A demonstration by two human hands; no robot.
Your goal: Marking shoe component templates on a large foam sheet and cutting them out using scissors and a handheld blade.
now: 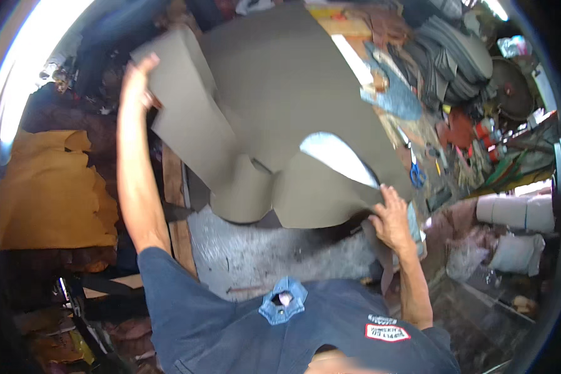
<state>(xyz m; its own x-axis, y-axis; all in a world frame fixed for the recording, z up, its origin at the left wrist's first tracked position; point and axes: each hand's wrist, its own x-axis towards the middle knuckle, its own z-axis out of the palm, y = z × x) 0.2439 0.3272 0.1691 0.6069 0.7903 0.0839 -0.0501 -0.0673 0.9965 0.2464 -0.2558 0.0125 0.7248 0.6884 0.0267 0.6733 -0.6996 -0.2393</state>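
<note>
The sheet (pixel 274 93) spreads over the tabletop (pixel 230 255), near edge buckled. The left hand (pixel 141 81) grips its raised flap; the right hand (pixel 391 219) touches the near edge, pinching or not I cannot tell. Likely light, floppy; best held by well-separated edges.

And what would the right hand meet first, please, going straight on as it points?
Most likely the grey-brown sheet: the right hand points across its near-right edge, though depth is unclear.

The workbench (pixel 243 265) carries a large grey sheet (pixel 274 81) — and blue-handled scissors (pixel 416 177).
</note>
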